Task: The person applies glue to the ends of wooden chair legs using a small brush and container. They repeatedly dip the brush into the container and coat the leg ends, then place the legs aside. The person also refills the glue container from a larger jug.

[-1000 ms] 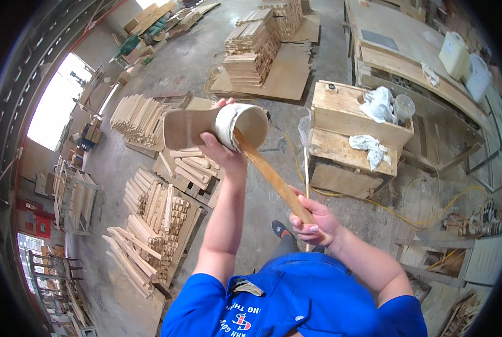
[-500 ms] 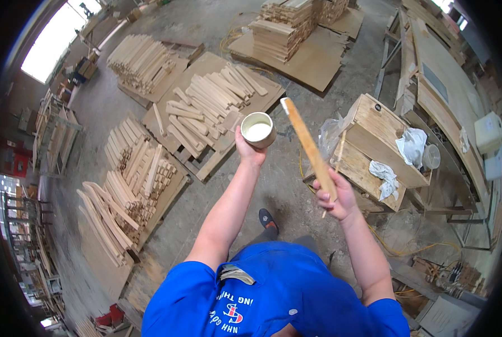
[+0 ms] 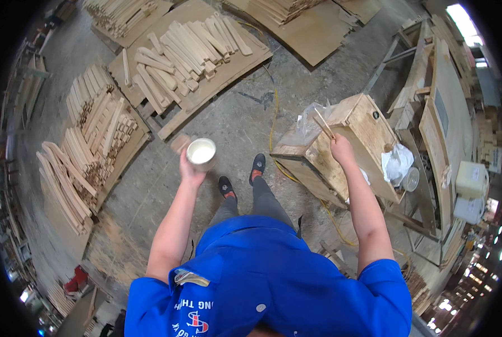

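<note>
My left hand [image 3: 191, 175] is closed round a cup [image 3: 201, 150] with white liquid inside, held upright. Beside its rim a small flat brownish piece [image 3: 180, 142] shows, too blurred to make out. My right hand [image 3: 342, 150] is in a fist over a wooden box [image 3: 358, 121] at the right. From that fist slim wooden sticks [image 3: 323, 123] point up and to the left; one may be the broader stick turned edge-on. A clear plastic bag [image 3: 311, 121] lies on the box just left of the sticks.
Pale wooden pieces [image 3: 192, 45] lie on a board at the far left, with more stacks [image 3: 94, 151] nearer. A white plastic bag [image 3: 397, 164] and a clear tub [image 3: 411, 180] sit by the box. A yellow cable [image 3: 275, 106] crosses the floor; jugs [image 3: 470, 180] stand right.
My view has shifted over the floor. My left hand with the cup is farther left and lower. My right hand has moved over the box, its broad stick no longer showing its wide face.
</note>
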Tool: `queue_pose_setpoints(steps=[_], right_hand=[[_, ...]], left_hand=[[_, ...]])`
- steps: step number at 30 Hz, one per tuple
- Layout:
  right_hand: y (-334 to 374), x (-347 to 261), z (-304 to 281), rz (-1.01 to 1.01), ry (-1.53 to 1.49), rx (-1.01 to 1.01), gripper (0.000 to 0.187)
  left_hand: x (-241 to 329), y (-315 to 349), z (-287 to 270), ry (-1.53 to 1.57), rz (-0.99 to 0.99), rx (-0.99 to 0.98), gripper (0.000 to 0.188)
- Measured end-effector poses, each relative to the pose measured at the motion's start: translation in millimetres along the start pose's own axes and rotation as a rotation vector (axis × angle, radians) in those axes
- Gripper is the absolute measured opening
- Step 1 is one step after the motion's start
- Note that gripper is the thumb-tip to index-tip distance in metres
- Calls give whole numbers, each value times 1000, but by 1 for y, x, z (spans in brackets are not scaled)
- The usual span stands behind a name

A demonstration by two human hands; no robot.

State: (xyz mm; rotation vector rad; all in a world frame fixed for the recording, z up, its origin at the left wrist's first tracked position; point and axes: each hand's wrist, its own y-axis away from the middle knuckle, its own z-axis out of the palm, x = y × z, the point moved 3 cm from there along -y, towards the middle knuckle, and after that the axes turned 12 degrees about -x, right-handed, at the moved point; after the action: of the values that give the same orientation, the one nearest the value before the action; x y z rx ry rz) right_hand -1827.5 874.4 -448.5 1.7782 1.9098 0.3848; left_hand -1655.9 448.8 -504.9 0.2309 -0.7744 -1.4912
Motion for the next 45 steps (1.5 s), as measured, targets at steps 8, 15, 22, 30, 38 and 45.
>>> queue_pose_setpoints(steps=[8,15,22,30,38,45], right_hand=[[-73,-17,34,106,328,-201,27],[-116,-11,87,-54,707,-339,25],[-117,-9,98,-229,774,-471,24],[-151,-14,55,7,399,-688,20],[-214,-8,23,694,40,-1016,31],[-228,-42,-5,204,582,-687,23]], left_hand=[[-27,66,-98,148,194,489,47],[-60,66,-85,122,116,523,48],[-58,48,-79,42,88,457,49],[-64,40,-80,91,62,432,51],[-65,46,-88,74,-70,478,49],[-61,64,-89,19,-109,520,51]])
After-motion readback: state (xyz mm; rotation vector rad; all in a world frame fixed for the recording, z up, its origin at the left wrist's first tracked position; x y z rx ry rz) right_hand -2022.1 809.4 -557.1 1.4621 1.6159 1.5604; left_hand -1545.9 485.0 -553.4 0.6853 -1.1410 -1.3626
